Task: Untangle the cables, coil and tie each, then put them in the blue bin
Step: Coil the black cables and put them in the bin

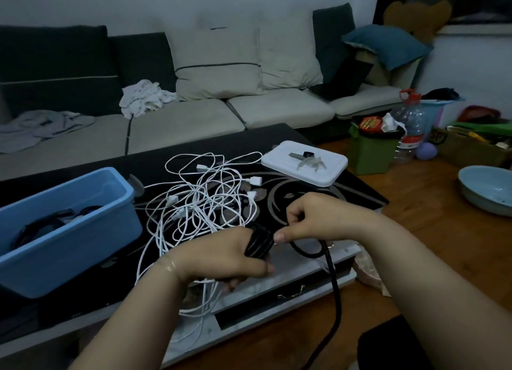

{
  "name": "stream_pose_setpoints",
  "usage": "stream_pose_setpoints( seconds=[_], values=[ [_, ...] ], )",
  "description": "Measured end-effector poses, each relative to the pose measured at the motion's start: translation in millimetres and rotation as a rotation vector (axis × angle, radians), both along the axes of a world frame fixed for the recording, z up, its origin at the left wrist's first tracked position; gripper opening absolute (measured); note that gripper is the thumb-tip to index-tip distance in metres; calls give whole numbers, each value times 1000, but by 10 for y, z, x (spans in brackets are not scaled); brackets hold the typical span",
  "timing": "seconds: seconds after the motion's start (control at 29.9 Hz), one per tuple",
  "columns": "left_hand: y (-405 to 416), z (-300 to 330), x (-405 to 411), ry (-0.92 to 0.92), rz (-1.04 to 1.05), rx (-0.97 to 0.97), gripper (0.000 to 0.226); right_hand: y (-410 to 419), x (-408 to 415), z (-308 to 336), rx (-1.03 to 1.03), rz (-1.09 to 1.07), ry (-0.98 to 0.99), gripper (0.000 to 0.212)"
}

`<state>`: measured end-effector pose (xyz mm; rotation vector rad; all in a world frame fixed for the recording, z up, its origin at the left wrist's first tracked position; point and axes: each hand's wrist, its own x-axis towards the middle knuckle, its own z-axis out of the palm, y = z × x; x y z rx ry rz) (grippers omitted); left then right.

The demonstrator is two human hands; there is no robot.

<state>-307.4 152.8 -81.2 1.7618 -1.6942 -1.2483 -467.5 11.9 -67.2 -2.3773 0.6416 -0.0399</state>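
Two hands: both on the black cable, at the table's front edge
Left hand: wrapped in black coils, fingers curled round them
Right hand: pinches the loose end
White cables: tangled heap, table centre
Blue bin: left edge, dark cables inside

Your two hands, left hand and right hand, work one black cable over the desk. Before you: one blue bin, one white tangle of cables showing at least four plugs, one white lid, and one blue bowl on the floor.
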Motion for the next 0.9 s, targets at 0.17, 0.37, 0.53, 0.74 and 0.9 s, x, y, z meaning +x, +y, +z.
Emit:
stream_pose_setpoints(
  seconds=[0.17, 0.37, 0.53, 0.74, 0.9],
  values=[
    [71, 53, 123, 351, -27, -15, 29, -166, -65, -4, 97, -142, -90, 66],
    [107, 74, 156, 545, 269, -157, 51, -402, -89, -259, -26, -161, -13, 45],
    [92, 93, 109, 628, 333, -106, 35, 99, 152, -196, 202, -242, -794, 34],
    [61, 85, 59, 649, 370, -140, 31, 121, 160, -86, 1112, -158, -499, 84],
    [16, 31, 142, 520, 334, -199, 56, -110, -108, 7, 1201, 124, -341, 54]
  ],
)
